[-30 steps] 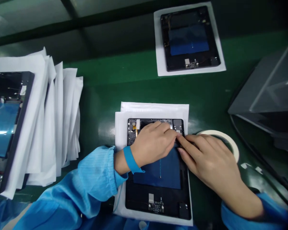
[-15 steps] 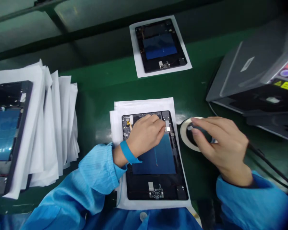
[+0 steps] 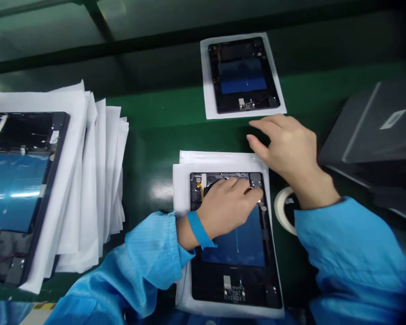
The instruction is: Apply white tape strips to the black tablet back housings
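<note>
An opened tablet [image 3: 208, 282] with a blue-covered battery [image 3: 248, 246] and exposed circuit parts lies on white foam sleeves [image 3: 182, 194]. My left hand [image 3: 226, 205], with a blue wrist strap [image 3: 198, 229], is curled over the tablet's upper part. One of its digits presses near the upper right edge; most fingertips, and anything under them, are hidden. Above and right of this tablet hovers my right hand [image 3: 286, 144], thumb and fingers apart, with nothing visible between them. Under my right sleeve a roll of cream tape [image 3: 281, 210] is partly covered.
Behind, another opened tablet [image 3: 219, 101] lies on a white sheet [image 3: 209, 106]. A leaning stack of white sleeves [image 3: 91, 180] fills the left side, with an opened tablet [image 3: 59, 149] on top. A grey machine [image 3: 368, 131] stands at the right on the green table [image 3: 149, 149].
My right hand went from the tablet to the tape roll, then up and over toward the rear tablet. My left hand stays on the front tablet. The camera view shifted too.
</note>
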Tool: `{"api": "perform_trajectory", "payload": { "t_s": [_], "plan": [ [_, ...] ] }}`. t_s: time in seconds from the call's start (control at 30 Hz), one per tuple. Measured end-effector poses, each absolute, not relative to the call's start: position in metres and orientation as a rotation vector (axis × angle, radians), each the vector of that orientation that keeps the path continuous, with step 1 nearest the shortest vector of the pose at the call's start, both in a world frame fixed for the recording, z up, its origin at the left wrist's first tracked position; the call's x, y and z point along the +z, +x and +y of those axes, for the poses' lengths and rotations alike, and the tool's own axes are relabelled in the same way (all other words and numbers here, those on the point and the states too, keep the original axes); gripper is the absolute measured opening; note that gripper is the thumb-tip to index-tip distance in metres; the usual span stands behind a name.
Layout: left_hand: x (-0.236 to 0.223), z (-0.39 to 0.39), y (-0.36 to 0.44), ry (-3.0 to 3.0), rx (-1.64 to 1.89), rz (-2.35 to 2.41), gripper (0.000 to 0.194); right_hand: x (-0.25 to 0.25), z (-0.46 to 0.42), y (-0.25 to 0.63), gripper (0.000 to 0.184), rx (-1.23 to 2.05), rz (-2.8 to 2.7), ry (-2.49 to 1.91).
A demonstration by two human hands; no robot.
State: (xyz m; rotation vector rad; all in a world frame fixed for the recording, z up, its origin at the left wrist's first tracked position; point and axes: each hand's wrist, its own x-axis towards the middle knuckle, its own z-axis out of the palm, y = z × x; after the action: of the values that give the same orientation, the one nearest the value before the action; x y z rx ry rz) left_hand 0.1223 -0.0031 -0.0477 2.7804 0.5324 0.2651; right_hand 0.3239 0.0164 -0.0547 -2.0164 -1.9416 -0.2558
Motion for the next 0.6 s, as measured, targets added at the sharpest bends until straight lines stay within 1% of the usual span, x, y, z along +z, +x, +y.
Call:
{"api": "perform_trajectory", "payload": {
  "t_s": [0.13, 0.37, 0.6],
  "plan": [
    [-0.048, -0.006, 0.122, 2.868, 0.312, 0.501, 0.024, -0.069, 0.011, 0.327, 0.033, -0.225, -1.896, -2.000],
    [-0.048, -0.010, 0.122, 2.985, 0.463, 0.526, 0.027, -0.066, 0.014, 0.325, 0.033, -0.098, -1.939, -2.033],
    [-0.045, -0.012, 0.122, 3.028, 0.405, 0.581, 0.024, -0.067, 0.018, 0.325, 0.033, -0.043, -1.942, -2.022]
  ]
}}
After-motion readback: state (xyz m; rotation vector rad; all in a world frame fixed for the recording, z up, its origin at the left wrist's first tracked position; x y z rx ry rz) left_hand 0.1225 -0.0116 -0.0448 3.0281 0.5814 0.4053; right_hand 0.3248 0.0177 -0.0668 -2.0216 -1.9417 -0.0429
